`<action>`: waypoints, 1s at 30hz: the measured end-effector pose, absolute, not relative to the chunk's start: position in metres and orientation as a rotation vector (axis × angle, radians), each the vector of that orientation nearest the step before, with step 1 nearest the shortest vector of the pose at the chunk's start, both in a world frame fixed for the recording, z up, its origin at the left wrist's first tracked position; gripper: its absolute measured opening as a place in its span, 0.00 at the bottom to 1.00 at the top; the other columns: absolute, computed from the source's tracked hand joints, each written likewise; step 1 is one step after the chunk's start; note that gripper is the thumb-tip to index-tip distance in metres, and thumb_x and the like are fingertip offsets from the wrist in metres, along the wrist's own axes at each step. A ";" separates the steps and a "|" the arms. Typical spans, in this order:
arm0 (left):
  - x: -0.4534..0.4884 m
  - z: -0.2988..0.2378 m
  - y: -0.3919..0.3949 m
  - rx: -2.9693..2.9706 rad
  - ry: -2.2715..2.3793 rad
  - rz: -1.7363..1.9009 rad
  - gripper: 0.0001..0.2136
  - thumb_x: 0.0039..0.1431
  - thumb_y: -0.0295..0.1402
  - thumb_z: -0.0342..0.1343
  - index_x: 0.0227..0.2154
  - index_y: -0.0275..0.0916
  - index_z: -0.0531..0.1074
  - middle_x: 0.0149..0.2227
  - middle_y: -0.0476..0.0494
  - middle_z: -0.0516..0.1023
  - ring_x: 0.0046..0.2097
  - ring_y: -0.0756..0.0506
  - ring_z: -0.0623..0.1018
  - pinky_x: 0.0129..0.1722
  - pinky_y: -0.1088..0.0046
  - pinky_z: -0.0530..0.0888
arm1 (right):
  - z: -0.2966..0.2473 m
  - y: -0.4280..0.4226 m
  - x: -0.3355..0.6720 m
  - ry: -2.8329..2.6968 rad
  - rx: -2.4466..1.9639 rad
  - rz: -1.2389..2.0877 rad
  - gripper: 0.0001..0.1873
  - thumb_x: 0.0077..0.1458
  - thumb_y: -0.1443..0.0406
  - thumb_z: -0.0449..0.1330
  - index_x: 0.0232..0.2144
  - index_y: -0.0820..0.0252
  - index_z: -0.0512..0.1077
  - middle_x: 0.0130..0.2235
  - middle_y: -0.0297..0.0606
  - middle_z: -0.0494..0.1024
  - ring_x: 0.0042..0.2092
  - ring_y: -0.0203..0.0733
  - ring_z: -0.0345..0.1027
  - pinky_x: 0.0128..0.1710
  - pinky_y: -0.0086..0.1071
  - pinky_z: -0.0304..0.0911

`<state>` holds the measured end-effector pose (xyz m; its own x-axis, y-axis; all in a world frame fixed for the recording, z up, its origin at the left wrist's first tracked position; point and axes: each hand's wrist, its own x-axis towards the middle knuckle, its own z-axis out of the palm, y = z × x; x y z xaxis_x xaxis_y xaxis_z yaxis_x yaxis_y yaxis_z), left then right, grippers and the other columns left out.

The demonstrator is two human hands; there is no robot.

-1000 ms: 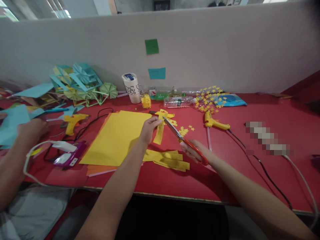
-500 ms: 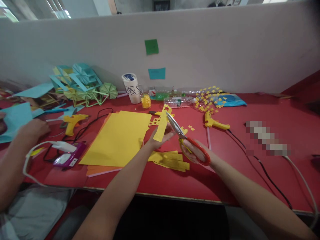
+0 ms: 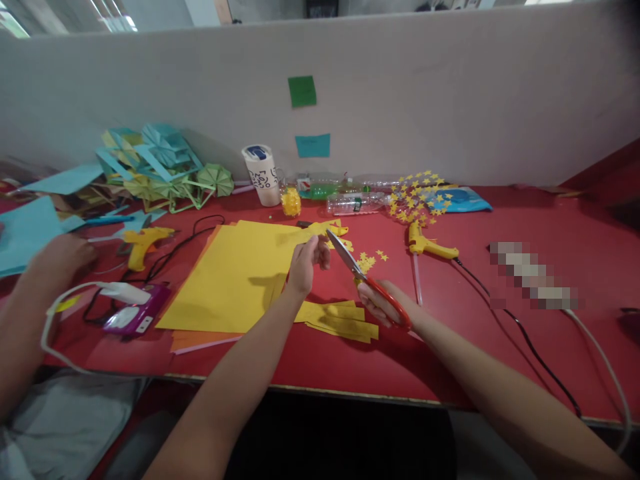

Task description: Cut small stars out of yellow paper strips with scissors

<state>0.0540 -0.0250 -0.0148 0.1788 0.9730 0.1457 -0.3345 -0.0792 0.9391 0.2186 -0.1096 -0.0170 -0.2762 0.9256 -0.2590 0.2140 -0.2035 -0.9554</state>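
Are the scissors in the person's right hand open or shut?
The scissors look shut, or nearly so: the blades lie together as one narrow shape.

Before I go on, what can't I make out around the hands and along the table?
All in the head view:
- Whether the left hand holds anything: the hand itself covers its grip.
- The scissors' lower handle loop: mostly hidden by the right hand.
- What the pixelated object is: masked by blocks.
- Any writing on the blue note: too small and faint.
- The blue sheet's full extent: cut off by the left edge.
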 end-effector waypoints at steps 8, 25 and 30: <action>0.052 -0.009 -0.021 1.026 0.851 1.363 0.13 0.47 0.41 0.59 0.19 0.35 0.69 0.15 0.52 0.66 0.18 0.56 0.64 0.18 0.78 0.59 | -0.014 -0.109 0.218 -1.504 -1.381 1.529 0.23 0.51 0.47 0.54 0.19 0.57 0.57 0.09 0.21 0.54 0.10 0.26 0.45 0.11 0.24 0.43; 0.047 -0.010 -0.017 1.069 0.912 1.389 0.11 0.45 0.34 0.56 0.14 0.35 0.69 0.12 0.52 0.65 0.17 0.56 0.64 0.18 0.79 0.60 | -0.013 -0.108 0.221 -1.623 -1.521 1.426 0.26 0.48 0.43 0.54 0.21 0.59 0.61 0.12 0.23 0.56 0.12 0.27 0.49 0.13 0.25 0.47; 0.047 -0.009 -0.018 1.056 0.898 1.381 0.09 0.45 0.34 0.57 0.16 0.35 0.70 0.12 0.52 0.66 0.17 0.56 0.64 0.18 0.79 0.60 | -0.013 -0.108 0.221 -1.631 -1.481 1.431 0.25 0.49 0.43 0.54 0.22 0.59 0.60 0.12 0.23 0.56 0.12 0.27 0.49 0.14 0.25 0.48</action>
